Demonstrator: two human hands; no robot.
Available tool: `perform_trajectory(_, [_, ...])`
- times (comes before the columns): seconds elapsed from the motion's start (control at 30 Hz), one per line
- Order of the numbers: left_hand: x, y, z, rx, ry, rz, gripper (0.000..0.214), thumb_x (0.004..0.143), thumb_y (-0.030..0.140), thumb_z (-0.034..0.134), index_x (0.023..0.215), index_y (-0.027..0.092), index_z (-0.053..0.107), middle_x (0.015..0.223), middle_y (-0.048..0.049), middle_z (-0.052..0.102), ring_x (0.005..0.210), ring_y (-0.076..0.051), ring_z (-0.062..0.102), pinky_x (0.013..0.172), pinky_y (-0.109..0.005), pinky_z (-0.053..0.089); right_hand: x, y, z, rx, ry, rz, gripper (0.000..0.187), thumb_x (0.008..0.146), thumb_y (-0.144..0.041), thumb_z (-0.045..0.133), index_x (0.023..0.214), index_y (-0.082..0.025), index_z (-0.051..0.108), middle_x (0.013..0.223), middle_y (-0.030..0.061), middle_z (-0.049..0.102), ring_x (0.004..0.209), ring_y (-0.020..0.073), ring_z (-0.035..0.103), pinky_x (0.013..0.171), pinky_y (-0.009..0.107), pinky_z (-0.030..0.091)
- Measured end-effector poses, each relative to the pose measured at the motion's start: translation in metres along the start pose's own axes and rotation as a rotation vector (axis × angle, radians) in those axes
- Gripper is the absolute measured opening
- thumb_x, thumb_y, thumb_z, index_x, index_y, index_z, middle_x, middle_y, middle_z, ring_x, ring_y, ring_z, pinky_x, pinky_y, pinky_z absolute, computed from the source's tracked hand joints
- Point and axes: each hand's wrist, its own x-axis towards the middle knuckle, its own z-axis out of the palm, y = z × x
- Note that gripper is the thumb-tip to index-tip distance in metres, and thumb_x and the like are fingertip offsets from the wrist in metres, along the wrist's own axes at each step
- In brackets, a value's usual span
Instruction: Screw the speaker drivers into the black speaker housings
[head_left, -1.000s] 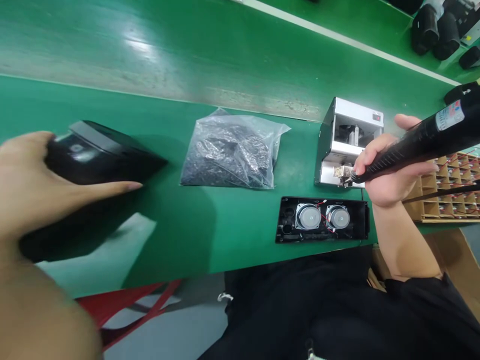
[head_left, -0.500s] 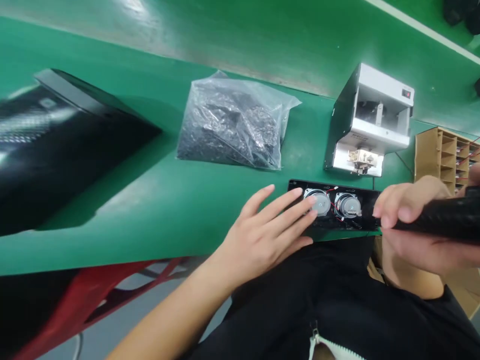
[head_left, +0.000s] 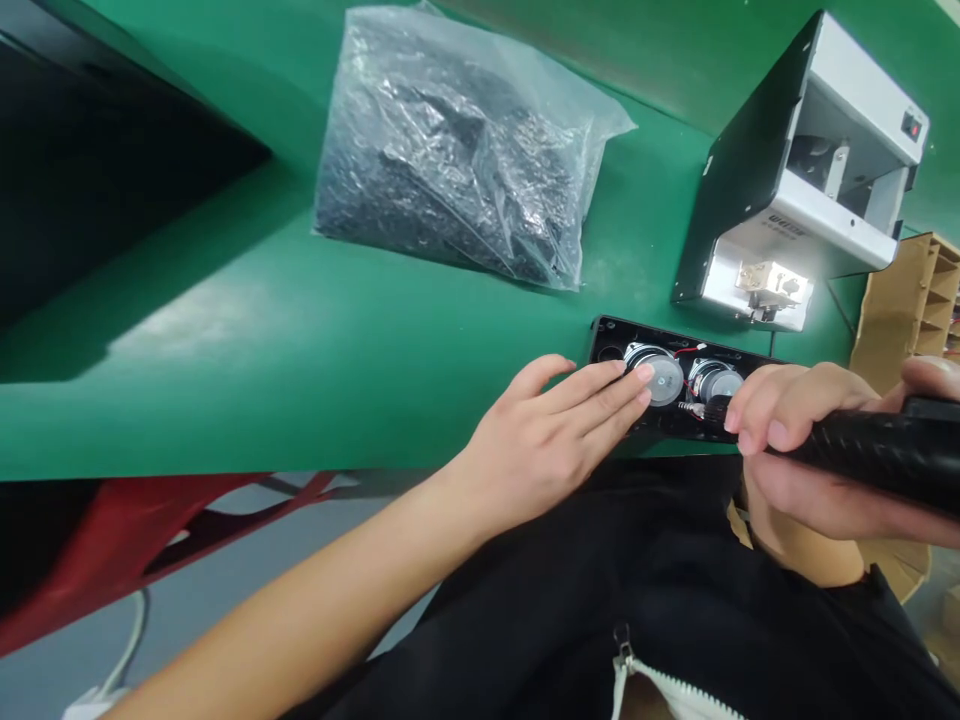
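Note:
A black speaker housing (head_left: 604, 335) lies at the table's near edge, with two round speaker drivers (head_left: 664, 382) and thin red wires inside. My left hand (head_left: 555, 430) lies flat over the housing's left end, fingers stretched out, fingertips at the left driver. My right hand (head_left: 795, 415) is wrapped round a black electric screwdriver (head_left: 877, 450), held almost level. Its tip points left into the housing, just below the right driver (head_left: 716, 383). My right hand partly hides that driver and the housing's right end. Whether the tip touches a screw I cannot tell.
A clear plastic bag (head_left: 457, 150) of dark small parts lies behind my left hand. A silver and black screw feeder (head_left: 810, 190) stands at the back right, beside a cardboard organizer (head_left: 900, 300). A large black object (head_left: 97, 170) fills the left; a red stool (head_left: 172, 530) stands below.
My right hand has brought the screwdriver left, so its tip is now over the housing below the right driver. My left fingers have drawn closer together. The view has moved nearer the table.

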Motion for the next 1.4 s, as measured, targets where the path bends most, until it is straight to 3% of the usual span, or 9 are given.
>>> perform_trajectory(0.13, [-0.001,0.001,0.000,-0.049,0.015,-0.024,0.056,0.107,0.009,0.065,0.159,0.028,0.061,0.154,-0.0010,0.077,0.139,-0.022,0.075,0.120,-0.038,0.055,0.000,-0.002,-0.001,-0.046,0.003,0.026,0.066,0.100,-0.089,0.041,0.127,-0.041,0.078,0.058,-0.0054,0.064,0.040,0.0182,0.054,0.045,0.038,0.055])
perform_trajectory(0.27, [-0.004,0.005,0.006,-0.039,0.042,-0.050,0.043,0.110,0.010,0.061,0.148,0.028,0.067,0.153,-0.0013,0.078,0.138,-0.023,0.076,0.114,-0.041,0.058,-0.001,-0.004,0.000,0.007,0.018,0.035,0.058,0.103,-0.079,0.047,0.123,-0.035,0.080,0.062,-0.0031,0.068,0.043,0.0190,0.057,0.045,0.039,0.056])
perform_trajectory(0.5, [-0.001,0.006,0.006,0.019,0.066,-0.031,0.032,0.113,0.011,0.058,0.140,0.023,0.070,0.147,-0.0018,0.081,0.133,-0.022,0.078,0.104,-0.040,0.058,-0.003,0.000,-0.002,-0.042,-0.055,0.006,0.061,0.102,-0.084,0.045,0.126,-0.037,0.078,0.062,-0.0043,0.066,0.044,0.0189,0.056,0.045,0.040,0.056])
perform_trajectory(0.73, [0.007,0.005,0.003,0.075,0.142,0.027,0.023,0.114,0.014,0.060,0.134,0.016,0.071,0.138,-0.0027,0.085,0.124,-0.021,0.079,0.092,-0.037,0.056,-0.010,-0.005,-0.012,-0.023,-0.208,-0.054,0.039,0.106,-0.052,0.065,0.137,-0.031,0.073,0.081,0.0008,0.076,0.064,0.0221,0.070,0.063,0.047,0.066])
perform_trajectory(0.93, [0.012,0.007,0.002,0.093,0.185,0.027,0.021,0.117,0.012,0.054,0.127,0.016,0.072,0.133,-0.0007,0.086,0.117,-0.019,0.081,0.084,-0.038,0.055,-0.009,0.008,-0.007,0.135,-0.116,-0.171,0.065,0.106,-0.076,0.049,0.137,-0.026,0.075,0.072,-0.0001,0.069,0.051,0.0172,0.059,0.046,0.037,0.057])
perform_trajectory(1.1, [0.011,0.008,0.001,0.111,0.180,0.022,0.024,0.117,0.011,0.051,0.126,0.018,0.073,0.133,0.0002,0.086,0.116,-0.018,0.081,0.084,-0.037,0.056,-0.009,0.012,-0.007,0.100,-0.126,-0.166,0.075,0.100,-0.085,0.052,0.141,-0.025,0.072,0.076,-0.0002,0.070,0.052,0.0173,0.064,0.050,0.036,0.059])
perform_trajectory(1.23, [0.011,0.008,0.001,0.108,0.175,0.021,0.022,0.116,0.012,0.054,0.126,0.018,0.073,0.133,-0.0006,0.086,0.118,-0.018,0.079,0.085,-0.038,0.055,-0.009,0.011,-0.003,0.074,-0.070,-0.175,0.066,0.104,-0.079,0.049,0.137,-0.028,0.075,0.071,-0.0022,0.066,0.048,0.0159,0.059,0.046,0.034,0.057])
perform_trajectory(1.4, [0.012,0.008,0.000,0.107,0.175,0.020,0.020,0.116,0.012,0.056,0.128,0.017,0.071,0.133,0.0003,0.086,0.119,-0.017,0.079,0.085,-0.038,0.054,-0.010,0.008,-0.004,0.016,-0.055,-0.126,0.046,0.105,-0.065,0.058,0.132,-0.032,0.076,0.069,-0.0032,0.068,0.048,0.0168,0.059,0.046,0.036,0.058])
